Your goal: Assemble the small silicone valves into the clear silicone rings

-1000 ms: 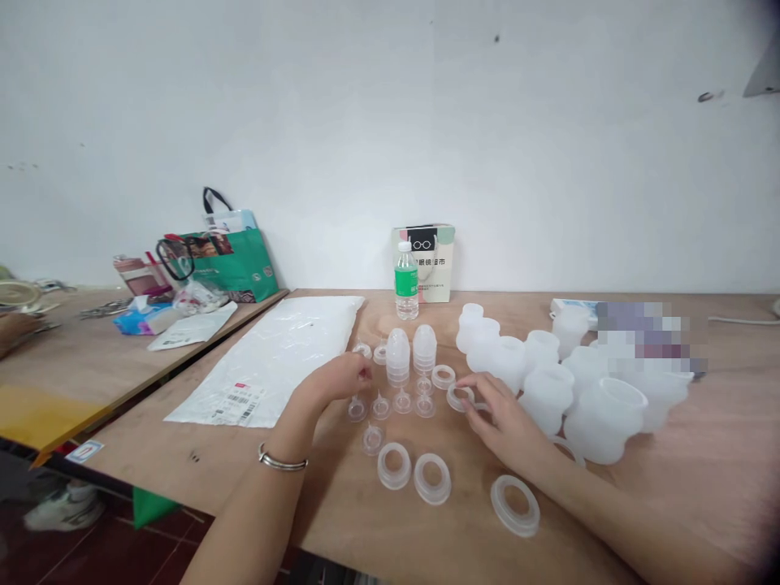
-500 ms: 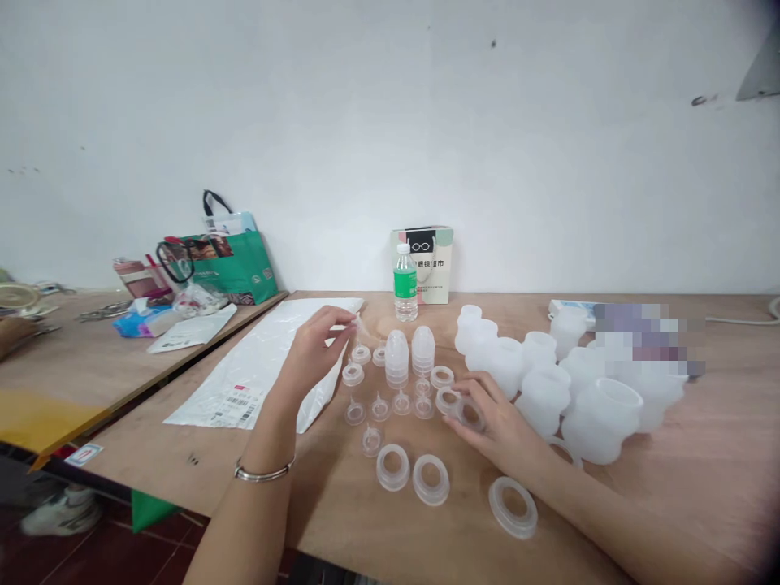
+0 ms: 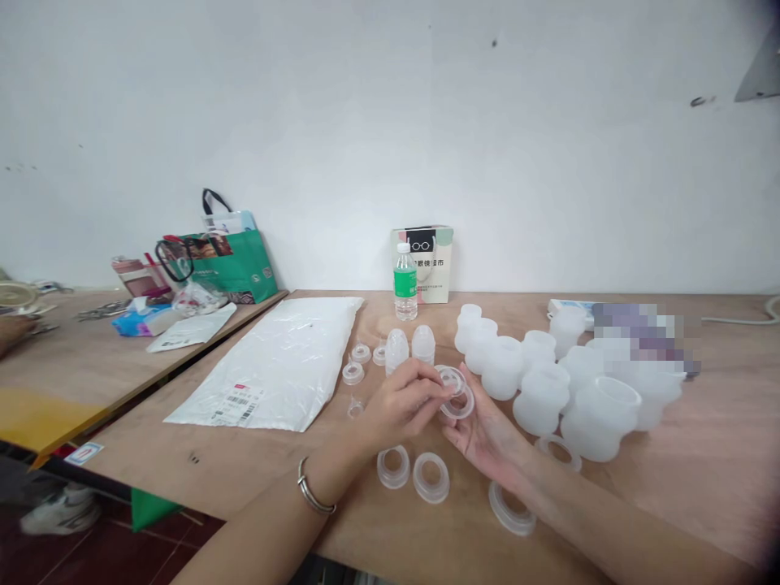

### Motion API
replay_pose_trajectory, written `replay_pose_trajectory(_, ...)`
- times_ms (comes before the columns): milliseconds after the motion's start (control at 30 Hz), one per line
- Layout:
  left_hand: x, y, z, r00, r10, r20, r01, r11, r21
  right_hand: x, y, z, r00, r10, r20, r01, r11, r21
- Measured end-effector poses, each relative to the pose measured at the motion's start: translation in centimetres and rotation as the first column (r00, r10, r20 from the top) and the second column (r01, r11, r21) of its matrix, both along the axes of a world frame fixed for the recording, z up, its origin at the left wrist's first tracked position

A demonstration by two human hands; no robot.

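In front of me, my right hand (image 3: 487, 435) holds a clear plastic collar ring (image 3: 464, 409) by its edge. My left hand (image 3: 399, 402) pinches a small clear flanged piece, apparently a bottle teat (image 3: 451, 379), against the top of that ring. Whether it sits inside the ring cannot be made out. Several more teats (image 3: 353, 373) stand left of my left hand, which covers others. Two clear domed stacks (image 3: 396, 351) rise just behind it. On the near side of the table lie loose collar rings (image 3: 431, 478), one partly behind my right forearm.
Frosted, waisted bottles (image 3: 541, 398) crowd the right side. A water bottle (image 3: 405, 284) and a paper bag (image 3: 439, 260) stand by the wall. At left lies a white mailing bag (image 3: 286, 349); a green bag (image 3: 244, 264) sits on the adjoining table.
My left hand has come from the back left, carrying the teat to the ring. My right hand has lifted the ring off the table and turned it upward.
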State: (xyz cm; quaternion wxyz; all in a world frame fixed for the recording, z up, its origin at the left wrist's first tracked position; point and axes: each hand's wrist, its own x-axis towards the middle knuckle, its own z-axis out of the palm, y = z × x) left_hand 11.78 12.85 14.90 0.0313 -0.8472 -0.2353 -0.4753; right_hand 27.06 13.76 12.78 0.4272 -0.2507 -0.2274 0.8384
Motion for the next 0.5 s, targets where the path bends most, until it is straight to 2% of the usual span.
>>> replay_pose_trajectory(167,-0.4,1.3,-1.1,0.993,0.082,0.083,-0.086,0.995,0.048,-1.0,1.3,-0.3,0.997,0.045,-0.069,-0.044,0.999,0.005)
replay_pose_trajectory(267,-0.4,1.6,-1.5,0.994,0.072,0.082,-0.077,0.996,0.055,-1.0,1.9,-0.6,0.997,0.013,-0.077,-0.013,1.0,0.009)
replay_pose_trajectory(400,-0.1,1.8,-1.6,0.998,0.043,-0.048,-0.043,0.999,0.003,-0.7,2.5,-1.0,0.995,0.008,-0.104,-0.004,0.999,0.035)
replay_pose_trajectory(500,0.0,2.1,-1.6,0.99,0.071,-0.121,-0.08,0.994,-0.068,-0.3,2.9,-1.6,0.996,0.05,-0.077,-0.045,0.997,0.065)
